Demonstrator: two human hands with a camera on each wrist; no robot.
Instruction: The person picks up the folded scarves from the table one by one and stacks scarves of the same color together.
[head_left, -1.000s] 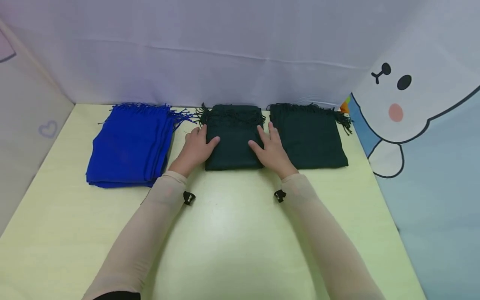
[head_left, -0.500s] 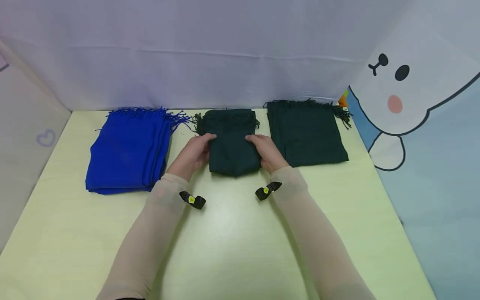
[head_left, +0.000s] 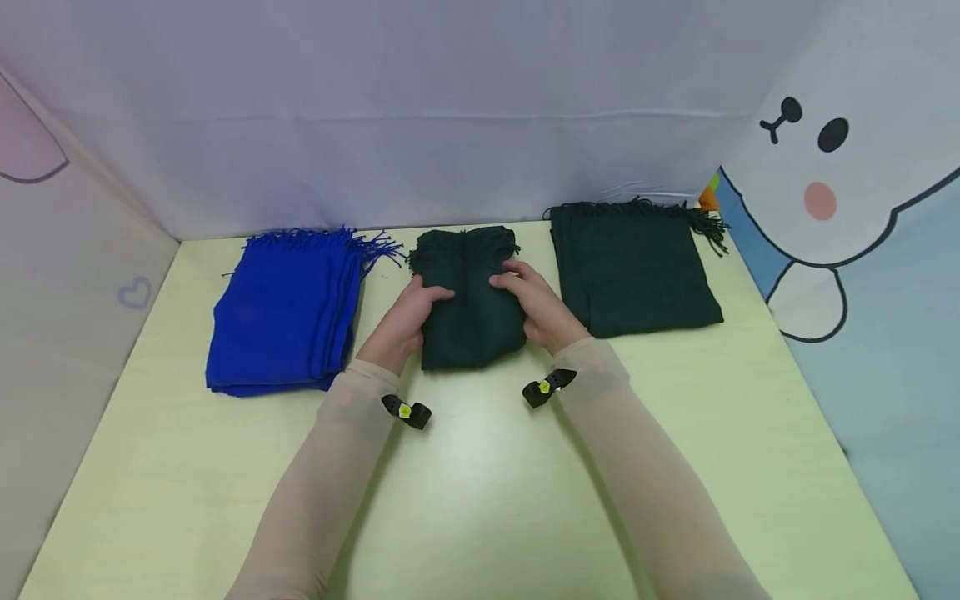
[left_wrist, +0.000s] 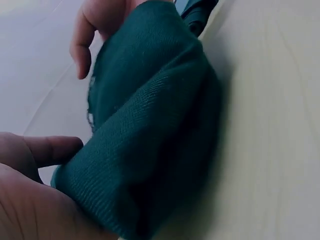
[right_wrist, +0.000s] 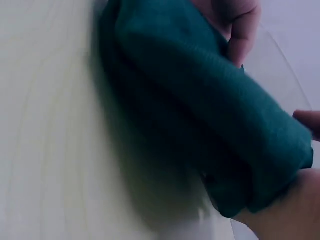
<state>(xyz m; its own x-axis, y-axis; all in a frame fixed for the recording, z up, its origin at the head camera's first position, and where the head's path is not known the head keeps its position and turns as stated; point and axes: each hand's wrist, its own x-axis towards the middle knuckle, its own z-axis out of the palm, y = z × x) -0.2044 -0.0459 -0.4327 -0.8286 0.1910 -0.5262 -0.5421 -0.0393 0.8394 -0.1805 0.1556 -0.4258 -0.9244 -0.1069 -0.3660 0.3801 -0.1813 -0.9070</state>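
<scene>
A folded dark green fringed scarf is held between both hands at the back middle of the table, creased lengthwise down its centre. My left hand grips its left side, thumb on top and the other fingers underneath, mostly hidden. On the opposite side my right hand grips the cloth with its thumb over the upper face. In the left wrist view the scarf bulges and sags between the hands, its near end seemingly off the tabletop. The right wrist view shows the same green cloth with a shadow under it.
A folded blue fringed scarf lies on the left of the pale yellow table. To the right lies another folded dark green scarf, close to my right hand. A white cloth wall stands right behind the table's back edge.
Both hands went from lying flat along the middle scarf's sides to gripping it. The scarf has bunched and creased in the middle and come slightly nearer. The head view has shifted a little.
</scene>
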